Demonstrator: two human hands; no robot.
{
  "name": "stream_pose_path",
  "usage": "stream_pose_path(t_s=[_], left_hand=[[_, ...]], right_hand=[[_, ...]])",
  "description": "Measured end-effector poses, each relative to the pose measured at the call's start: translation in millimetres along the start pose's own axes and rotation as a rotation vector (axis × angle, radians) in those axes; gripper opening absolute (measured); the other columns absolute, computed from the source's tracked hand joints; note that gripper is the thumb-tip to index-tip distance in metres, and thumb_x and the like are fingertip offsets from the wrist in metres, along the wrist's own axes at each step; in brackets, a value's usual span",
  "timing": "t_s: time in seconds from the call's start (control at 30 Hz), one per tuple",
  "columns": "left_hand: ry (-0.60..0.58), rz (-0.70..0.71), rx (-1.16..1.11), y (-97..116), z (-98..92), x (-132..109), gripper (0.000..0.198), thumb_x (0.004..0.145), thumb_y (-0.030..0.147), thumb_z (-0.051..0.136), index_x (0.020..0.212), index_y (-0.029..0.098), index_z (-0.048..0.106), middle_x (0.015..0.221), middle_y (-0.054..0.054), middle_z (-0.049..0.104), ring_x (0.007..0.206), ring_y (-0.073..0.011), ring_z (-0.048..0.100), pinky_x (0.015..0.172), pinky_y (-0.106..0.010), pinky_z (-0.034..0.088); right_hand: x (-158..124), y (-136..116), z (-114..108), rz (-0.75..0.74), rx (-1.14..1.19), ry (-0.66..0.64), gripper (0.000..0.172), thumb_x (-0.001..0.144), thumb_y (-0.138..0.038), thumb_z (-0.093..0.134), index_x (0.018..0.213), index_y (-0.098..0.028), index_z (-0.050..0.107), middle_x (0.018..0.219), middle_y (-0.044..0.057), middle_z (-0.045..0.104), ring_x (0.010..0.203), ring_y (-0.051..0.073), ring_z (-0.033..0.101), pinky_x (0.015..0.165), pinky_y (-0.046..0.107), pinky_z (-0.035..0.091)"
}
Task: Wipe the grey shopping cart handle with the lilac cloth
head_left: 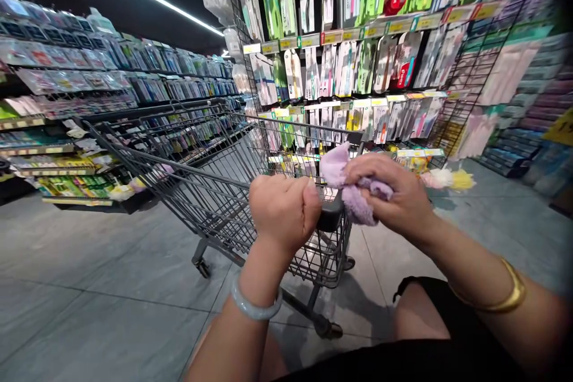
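A dark grey wire shopping cart [197,182] stands in front of me, its basket stretching away to the left. My left hand [283,210] is closed in a fist over the cart's near side rim, beside the black corner piece [330,215]. A light purple cloth [335,166] is bunched in my right hand [396,194], whose fingers are wrapped round it. The cloth lies against the cart's handle end, and part of it hangs below the fingers. The handle itself is mostly hidden behind cloth and hand.
Past the cart rises a wire rack [313,42] with several rows of packaged toothbrushes. Long stocked shelves [170,71] line the left side. Folded textiles [514,131] fill shelves at the right. Below is a grey tiled floor [111,262], with cart wheels [329,329] on it.
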State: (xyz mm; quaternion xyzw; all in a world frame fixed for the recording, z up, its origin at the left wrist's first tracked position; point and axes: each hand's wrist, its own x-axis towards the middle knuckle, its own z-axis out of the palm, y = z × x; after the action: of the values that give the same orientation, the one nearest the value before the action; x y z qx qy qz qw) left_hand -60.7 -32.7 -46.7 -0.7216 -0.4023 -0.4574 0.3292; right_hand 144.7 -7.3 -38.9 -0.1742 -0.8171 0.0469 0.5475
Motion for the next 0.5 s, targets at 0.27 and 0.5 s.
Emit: stream_pose_path(t_s=[0.27,0.5], left_hand=[[-0.027,-0.028,0.015,-8,-2.2,0,0.042,0.099,0.028,0.034,0.062,0.022,0.053,0.054,0.0,0.055,0.057,-0.0167,0.046,0.065,-0.038,0.024],[-0.045,-0.049,0.027,-8,-13.1,-2,0.041,0.097,0.026,0.036,0.061,0.021,0.053,0.054,0.001,0.054,0.057,-0.0162,0.046,0.065,-0.037,0.024]], right_hand=[[15,22,1,0.2,-0.018,-0.092,0.019,0.074,-0.014,0.054,0.087,-0.024,0.062,0.091,0.0,0.066,0.085,0.017,0.062,0.079,0.034,0.046],[23,15,1,0.214,0.003,-0.199,0.016,0.075,-0.017,0.054,0.086,-0.024,0.062,0.09,0.0,0.067,0.081,0.016,0.061,0.076,0.032,0.045]])
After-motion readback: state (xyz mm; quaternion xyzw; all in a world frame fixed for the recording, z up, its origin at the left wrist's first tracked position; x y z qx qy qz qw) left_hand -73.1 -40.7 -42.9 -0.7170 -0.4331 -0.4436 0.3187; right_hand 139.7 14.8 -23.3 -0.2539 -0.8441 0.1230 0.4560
